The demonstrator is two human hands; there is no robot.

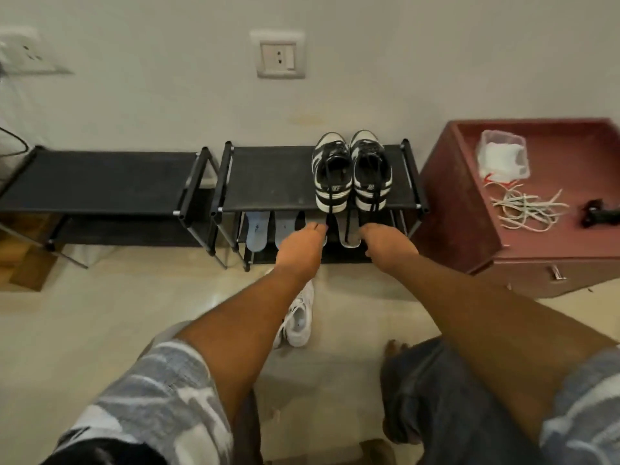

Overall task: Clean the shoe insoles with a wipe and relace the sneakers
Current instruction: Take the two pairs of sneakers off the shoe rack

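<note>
Sneakers (332, 172) stand on the shelf (268, 176) just beyond both hands, laces (330, 209) hanging to the fingertips. Left hand (302, 250) and right hand (389, 246) look bunched; I cannot tell whether either is pinching a lace. Best to pull both ends evenly.

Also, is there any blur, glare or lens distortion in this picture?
Head view: the wide lens bends the shoe rack and corner socket; the left hand and right hand look slightly soft; a faint sheen lies on the floor; light is dim, without hard shadows.
</note>
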